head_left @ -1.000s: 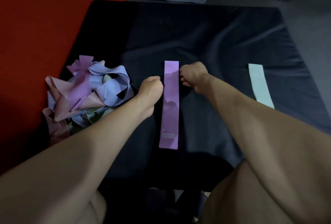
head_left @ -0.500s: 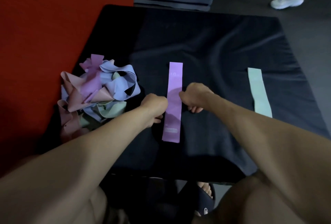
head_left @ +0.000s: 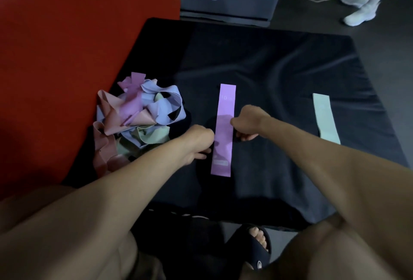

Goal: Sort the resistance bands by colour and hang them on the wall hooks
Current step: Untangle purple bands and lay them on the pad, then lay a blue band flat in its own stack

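Nearest the camera, a foot in a black slide sandal [head_left: 257, 248] is seen below the near edge of the black cloth [head_left: 279, 74] that covers the surface. On that cloth the purple band [head_left: 224, 130], taken here as the landmark, is laid flat and straight, lengthwise away from the viewer.

The left hand [head_left: 196, 145] is set against its left edge and the right hand [head_left: 248, 123] against its right edge, both with fingers curled under. Whether the band is pinched or merely pressed cannot be told. The placing is judged to be a smoothing and squaring of the band as the start of a purple group.

Left of it, the unsorted pile of bands [head_left: 136, 118] is heaped in mixed colours. Well to its right, a pale green band [head_left: 325, 118] is laid out separately, evidently as another colour group.

No wall hooks are in view.
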